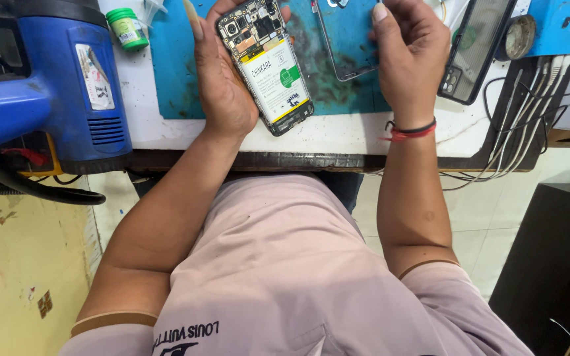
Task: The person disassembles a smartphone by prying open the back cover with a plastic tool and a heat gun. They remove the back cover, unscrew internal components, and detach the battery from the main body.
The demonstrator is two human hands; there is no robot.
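Now the left hand [222, 82] wraps its fingers around an opened phone [266, 62], long side slanting, camera end far from the wrist. Right hand [409, 56] pinches something too small to tell, above a blue mat [173, 79] on a white table [318, 137].

— Blue heat gun [67, 79], green-capped bottle [126, 28], teal mat [173, 66] smudged black.
— White battery [278, 82] with yellow edge and green round patch; red and black wristbands [409, 130]; pale pink shirt [285, 264]; black phone case [476, 49].
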